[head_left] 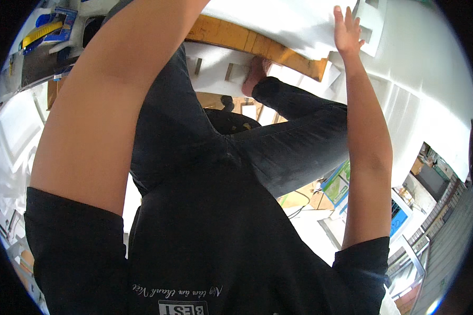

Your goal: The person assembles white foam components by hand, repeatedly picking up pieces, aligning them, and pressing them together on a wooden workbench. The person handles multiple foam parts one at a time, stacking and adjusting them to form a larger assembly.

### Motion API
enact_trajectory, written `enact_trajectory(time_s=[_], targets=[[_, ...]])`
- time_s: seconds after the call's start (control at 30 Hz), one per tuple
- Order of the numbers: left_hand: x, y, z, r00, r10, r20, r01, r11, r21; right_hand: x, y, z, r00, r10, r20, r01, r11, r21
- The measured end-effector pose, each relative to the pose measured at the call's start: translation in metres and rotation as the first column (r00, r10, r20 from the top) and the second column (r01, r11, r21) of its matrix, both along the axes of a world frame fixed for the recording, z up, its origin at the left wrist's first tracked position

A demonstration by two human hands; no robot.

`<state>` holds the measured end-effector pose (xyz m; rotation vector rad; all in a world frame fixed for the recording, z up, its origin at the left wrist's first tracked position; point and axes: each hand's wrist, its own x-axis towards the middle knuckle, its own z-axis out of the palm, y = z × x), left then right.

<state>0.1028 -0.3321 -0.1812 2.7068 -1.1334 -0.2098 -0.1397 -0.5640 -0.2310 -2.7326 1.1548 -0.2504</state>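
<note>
Just left of the right hand (348, 32), its fingers spread and free, contact unclear, a white panel (284, 18), cut off above, gives open room to a wooden edge (255, 43) bodyward, the left hand being out of frame, grip undeterminable.

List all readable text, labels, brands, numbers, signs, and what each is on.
Locations only; I won't copy wording or brands.
Black shirt, chest: one line of white script, upside down, legible.
Same shirt, lower edge of picture: boxed pale lettering, upside down, legible.
Green-and-white printed item, right of the legs: too small to read.
Blue panel, far right: pale marks, too blurred to read.
</note>
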Motion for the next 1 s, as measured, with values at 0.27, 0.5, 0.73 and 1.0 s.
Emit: enact_trajectory(time_s=[0.27, 0.5, 0.73, 1.0], targets=[[0.002, 0.003, -0.009, 0.999, 0.0, 0.035, 0.001, 1.0, -0.013, 0.004, 0.028, 0.001, 0.988, -0.134, 0.073, 0.139, 0.988, -0.067], [-0.004, -0.002, -0.007, 0.999, -0.024, 0.026, 0.024, 1.0, -0.002, -0.016, 0.016, -0.027, 0.997, -0.064, 0.048, 0.066, 0.997, -0.046], [0.0, 0.003, -0.007, 0.999, -0.008, 0.035, 0.01, 0.998, -0.059, 0.009, 0.002, 0.001, 0.985, -0.083, -0.15, 0.065, 0.99, -0.122], [0.001, 0.007, -0.007, 1.0, 0.004, -0.005, -0.005, 0.997, -0.072, 0.101, 0.077, 0.009, 0.992, 0.015, -0.126, -0.024, 0.997, -0.068]])
